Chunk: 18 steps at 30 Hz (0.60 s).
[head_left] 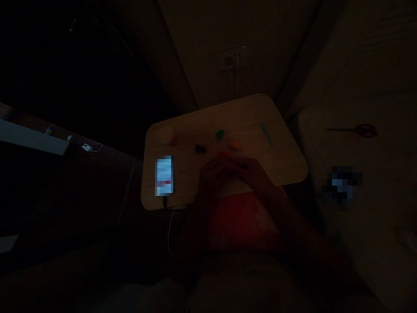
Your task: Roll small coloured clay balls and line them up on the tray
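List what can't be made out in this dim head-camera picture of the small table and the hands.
- Left hand and right hand: pressed together in the dark; their grip and whatever lies between them cannot be told.
- Phone: screen blurred out, content unreadable.
- Small lumps on the table, green, orange, dark: too small and dim to identify.
- Blurred patch on the bedding to the right: pixelated.
- Scissors: barely visible in shadow.
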### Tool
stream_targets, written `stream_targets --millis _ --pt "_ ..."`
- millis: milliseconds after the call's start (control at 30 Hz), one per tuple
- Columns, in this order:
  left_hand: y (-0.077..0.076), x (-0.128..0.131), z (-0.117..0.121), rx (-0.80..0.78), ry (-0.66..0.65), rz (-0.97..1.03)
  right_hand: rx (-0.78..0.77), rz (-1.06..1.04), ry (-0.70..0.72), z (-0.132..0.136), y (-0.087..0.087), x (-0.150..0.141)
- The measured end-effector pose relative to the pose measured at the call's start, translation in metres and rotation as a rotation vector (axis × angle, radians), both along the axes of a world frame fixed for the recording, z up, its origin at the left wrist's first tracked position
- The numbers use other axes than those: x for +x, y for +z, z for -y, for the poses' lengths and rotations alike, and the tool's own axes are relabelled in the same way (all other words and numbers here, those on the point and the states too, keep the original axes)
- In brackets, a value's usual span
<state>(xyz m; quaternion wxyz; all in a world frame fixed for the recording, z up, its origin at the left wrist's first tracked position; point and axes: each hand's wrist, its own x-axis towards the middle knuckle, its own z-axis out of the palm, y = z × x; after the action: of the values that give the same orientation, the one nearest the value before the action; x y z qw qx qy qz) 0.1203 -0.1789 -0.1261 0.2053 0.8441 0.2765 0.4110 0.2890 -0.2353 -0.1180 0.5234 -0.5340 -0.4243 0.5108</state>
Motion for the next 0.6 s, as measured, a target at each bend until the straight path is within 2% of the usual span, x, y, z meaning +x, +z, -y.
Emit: stream_targets --millis 100,400,600 --pt "-0.002 0.001 0.000 -0.021 -0.018 0.019 0.015 0.009 0.021 0.002 -0.002 0.003" --pt "0.002 0.001 -0.002 -0.150 -0.118 0.062 -0.004 -0.103 -0.047 0.003 0.004 -0.001" --pt "0.007 0.000 0.000 -0.199 -0.107 0.122 -0.053 -0.169 0.034 0.003 0.012 -0.002"
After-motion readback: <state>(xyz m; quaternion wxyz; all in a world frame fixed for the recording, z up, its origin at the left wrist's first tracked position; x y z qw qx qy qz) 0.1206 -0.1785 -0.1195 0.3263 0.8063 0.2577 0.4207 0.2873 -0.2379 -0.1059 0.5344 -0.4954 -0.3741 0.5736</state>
